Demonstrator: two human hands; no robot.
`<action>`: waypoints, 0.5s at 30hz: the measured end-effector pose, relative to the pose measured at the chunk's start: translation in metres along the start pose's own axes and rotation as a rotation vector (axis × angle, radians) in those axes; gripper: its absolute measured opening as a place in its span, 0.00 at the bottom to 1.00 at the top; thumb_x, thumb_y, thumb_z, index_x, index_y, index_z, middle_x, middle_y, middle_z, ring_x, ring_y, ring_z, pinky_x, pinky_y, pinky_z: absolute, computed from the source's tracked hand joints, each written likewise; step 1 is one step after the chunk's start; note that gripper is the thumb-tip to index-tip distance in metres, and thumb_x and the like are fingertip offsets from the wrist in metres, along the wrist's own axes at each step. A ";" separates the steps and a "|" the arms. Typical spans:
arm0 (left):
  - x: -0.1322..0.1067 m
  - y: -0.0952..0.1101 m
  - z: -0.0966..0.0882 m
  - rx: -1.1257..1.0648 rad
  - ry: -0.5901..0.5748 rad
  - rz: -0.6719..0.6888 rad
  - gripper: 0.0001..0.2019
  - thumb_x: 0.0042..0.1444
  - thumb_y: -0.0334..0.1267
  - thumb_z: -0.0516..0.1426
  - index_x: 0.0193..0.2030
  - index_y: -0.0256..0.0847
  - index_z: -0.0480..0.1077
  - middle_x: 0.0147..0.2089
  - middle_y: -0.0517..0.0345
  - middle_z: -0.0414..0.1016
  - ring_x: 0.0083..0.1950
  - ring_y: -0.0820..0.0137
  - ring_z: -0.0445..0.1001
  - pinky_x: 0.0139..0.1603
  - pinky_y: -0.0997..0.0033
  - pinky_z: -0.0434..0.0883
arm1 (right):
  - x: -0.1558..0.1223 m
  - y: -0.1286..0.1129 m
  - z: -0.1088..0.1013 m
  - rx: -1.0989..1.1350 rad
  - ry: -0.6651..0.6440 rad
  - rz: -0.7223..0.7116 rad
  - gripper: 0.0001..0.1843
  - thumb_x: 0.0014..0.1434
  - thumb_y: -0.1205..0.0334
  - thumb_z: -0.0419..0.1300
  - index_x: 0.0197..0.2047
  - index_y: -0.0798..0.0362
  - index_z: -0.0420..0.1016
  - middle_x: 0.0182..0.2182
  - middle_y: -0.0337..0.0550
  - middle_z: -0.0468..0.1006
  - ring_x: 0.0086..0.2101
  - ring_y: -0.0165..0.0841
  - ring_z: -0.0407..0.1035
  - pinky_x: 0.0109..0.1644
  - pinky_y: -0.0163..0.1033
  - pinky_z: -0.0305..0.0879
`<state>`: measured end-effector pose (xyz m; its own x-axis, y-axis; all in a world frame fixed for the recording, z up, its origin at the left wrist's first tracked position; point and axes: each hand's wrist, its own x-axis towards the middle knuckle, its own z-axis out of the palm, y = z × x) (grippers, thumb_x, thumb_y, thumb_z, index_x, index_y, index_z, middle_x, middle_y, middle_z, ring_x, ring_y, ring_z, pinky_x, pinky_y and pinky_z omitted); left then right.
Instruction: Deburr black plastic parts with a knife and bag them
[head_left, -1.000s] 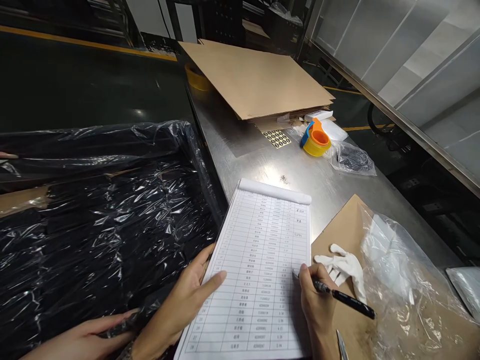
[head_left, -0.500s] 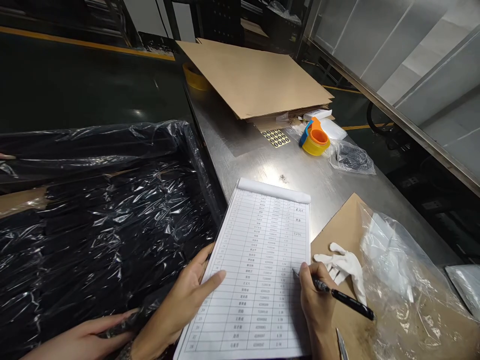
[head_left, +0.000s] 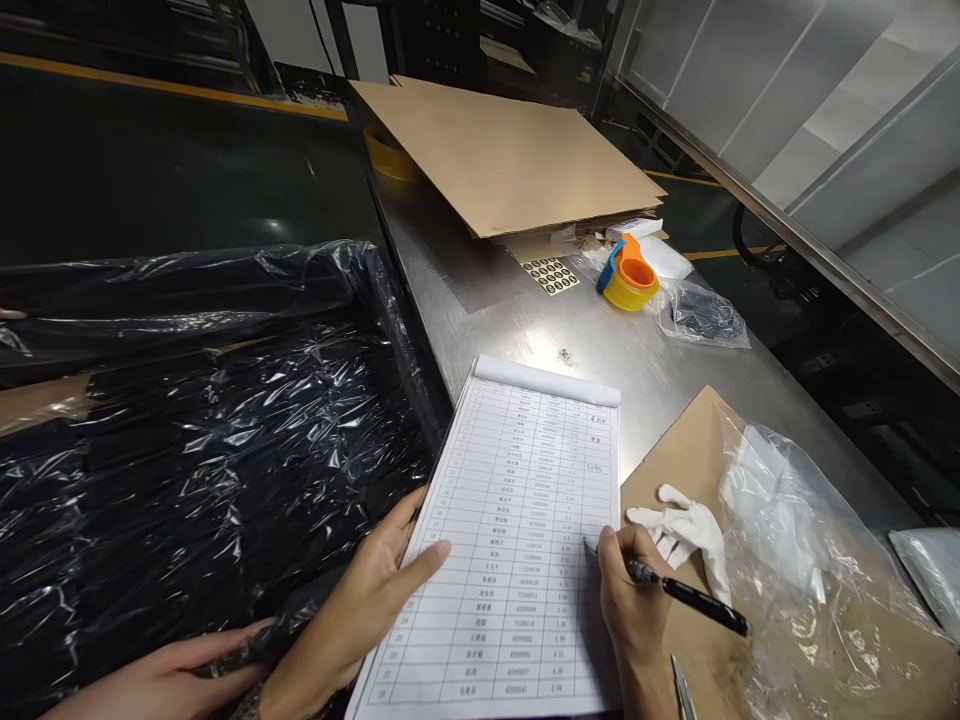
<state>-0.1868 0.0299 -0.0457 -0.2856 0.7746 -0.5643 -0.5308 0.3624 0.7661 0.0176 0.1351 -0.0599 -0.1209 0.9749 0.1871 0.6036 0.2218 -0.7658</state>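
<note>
My left hand lies flat and open on the left edge of a printed list, a white pad of table rows on the steel table. My right hand is closed on a black pen, with the tip touching the right side of the sheet. Another hand reaches in from the bottom left. It rests on the black packs under clear plastic film in a box beside the table.
A white glove and a crumpled clear bag lie on brown cardboard to the right. Farther back are a yellow-orange tape dispenser, a sticker sheet, a small bag and flat cardboard sheets.
</note>
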 end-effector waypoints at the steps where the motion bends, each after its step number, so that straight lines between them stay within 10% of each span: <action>1: 0.000 0.000 0.000 0.000 0.003 -0.002 0.36 0.49 0.47 0.60 0.63 0.44 0.51 0.57 0.49 0.69 0.55 0.56 0.70 0.52 0.58 0.71 | 0.000 0.000 0.000 0.000 0.001 0.003 0.19 0.56 0.57 0.55 0.18 0.51 0.54 0.14 0.29 0.54 0.18 0.25 0.50 0.23 0.32 0.51; 15: -0.002 0.004 0.004 -0.002 0.040 -0.005 0.37 0.47 0.49 0.61 0.62 0.44 0.54 0.53 0.49 0.73 0.52 0.55 0.72 0.48 0.58 0.72 | -0.001 -0.001 0.000 -0.003 0.022 0.017 0.19 0.56 0.57 0.55 0.18 0.50 0.53 0.15 0.29 0.54 0.18 0.25 0.51 0.24 0.33 0.51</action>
<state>-0.1853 0.0320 -0.0398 -0.3146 0.7514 -0.5800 -0.5343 0.3649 0.7625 0.0173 0.1343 -0.0596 -0.0938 0.9778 0.1876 0.6074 0.2055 -0.7673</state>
